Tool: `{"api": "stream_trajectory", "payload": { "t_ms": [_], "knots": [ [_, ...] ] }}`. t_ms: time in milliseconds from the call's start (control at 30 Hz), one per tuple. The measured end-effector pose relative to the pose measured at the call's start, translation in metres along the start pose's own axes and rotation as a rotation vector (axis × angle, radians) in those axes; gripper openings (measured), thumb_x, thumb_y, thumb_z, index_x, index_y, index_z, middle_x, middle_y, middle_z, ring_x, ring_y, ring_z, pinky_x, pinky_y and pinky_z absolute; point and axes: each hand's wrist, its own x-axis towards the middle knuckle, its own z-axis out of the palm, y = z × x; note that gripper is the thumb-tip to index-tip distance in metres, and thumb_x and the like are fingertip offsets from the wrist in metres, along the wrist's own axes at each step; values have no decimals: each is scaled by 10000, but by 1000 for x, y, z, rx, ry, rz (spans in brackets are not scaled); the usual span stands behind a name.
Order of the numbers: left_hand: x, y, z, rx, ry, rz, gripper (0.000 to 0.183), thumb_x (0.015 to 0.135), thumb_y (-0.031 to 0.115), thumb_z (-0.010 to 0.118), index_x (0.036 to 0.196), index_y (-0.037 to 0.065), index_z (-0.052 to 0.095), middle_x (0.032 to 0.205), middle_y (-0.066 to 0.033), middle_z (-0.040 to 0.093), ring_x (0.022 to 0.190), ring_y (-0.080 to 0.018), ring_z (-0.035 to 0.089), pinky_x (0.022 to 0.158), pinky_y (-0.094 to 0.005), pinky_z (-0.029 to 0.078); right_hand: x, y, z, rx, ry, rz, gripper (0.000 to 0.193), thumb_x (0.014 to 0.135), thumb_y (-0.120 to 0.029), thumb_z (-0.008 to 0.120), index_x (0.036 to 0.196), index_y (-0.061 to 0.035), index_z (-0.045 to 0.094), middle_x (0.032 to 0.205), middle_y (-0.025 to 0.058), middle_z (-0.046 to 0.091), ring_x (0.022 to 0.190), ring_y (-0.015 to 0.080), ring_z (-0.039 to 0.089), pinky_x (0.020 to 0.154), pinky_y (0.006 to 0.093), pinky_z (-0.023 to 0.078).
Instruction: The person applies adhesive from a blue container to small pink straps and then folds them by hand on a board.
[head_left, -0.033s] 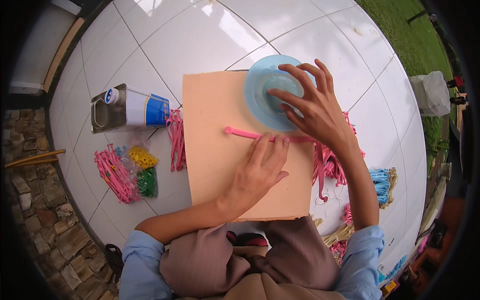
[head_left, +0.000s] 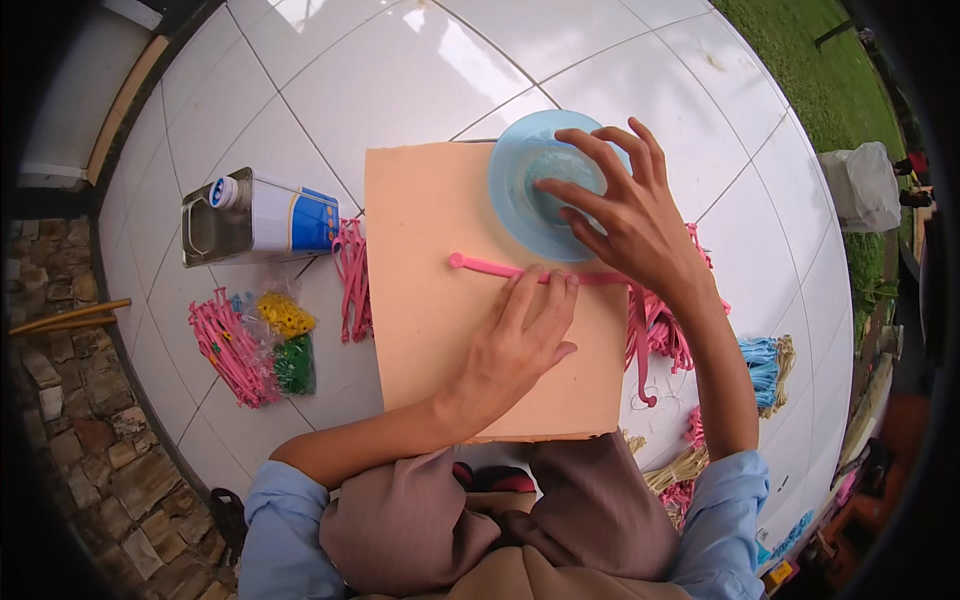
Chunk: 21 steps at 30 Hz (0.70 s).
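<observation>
A pink strap with a round knob at its left end lies across a peach-coloured board in front of me. My left hand rests on the board, its outstretched fingertips pressing the strap down. At the board's far right stands a light blue plastic bowl with a wide rim and something pale and wet-looking in its middle. Over it hovers my right hand, fingers spread, the index fingertip down at the bowl's contents. The strap's right part runs beneath my right wrist and is partly hidden.
A metal can with a blue label stands left, beside bundles of pink straps and bags of yellow pieces and green pieces. Right of the board lie more pink straps and blue bundles. White tiles surround everything.
</observation>
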Motion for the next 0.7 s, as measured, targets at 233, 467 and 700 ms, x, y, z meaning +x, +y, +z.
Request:
{"api": "stream_trajectory", "payload": {
  "t_ms": [233, 467, 700],
  "knots": [
    [1, 1, 0, -9, -12, -6, 596, 797, 396, 604, 1232, 3, 496, 1150, -114, 502, 1133, -279, 443, 987, -330, 390, -11, -6, -13, 158, 115, 134, 306, 656, -38, 661, 918, -195, 639, 1242, 48, 459, 1128, 308, 414, 1015, 515, 319],
    [0, 0, 0, -23, 14, -16, 612, 784, 388, 623, 1250, 14, 491, 1157, -104, 512, 1129, -274, 451, 986, -322, 397, -80, -25, -29, 40, 100, 123, 314, 593, -74, 692, 874, -214, 681, 1244, 15, 493, 1084, 258, 432, 1014, 511, 319],
    [1, 1, 0, 2, -4, -4, 629, 780, 391, 624, 1255, 2, 485, 1169, -103, 511, 1131, -277, 449, 995, -322, 388, -84, -29, -22, -26, 12, 109, 351, 610, -136, 696, 947, -229, 678, 1279, -20, 477, 1103, 235, 428, 1036, 515, 282]
  ]
}}
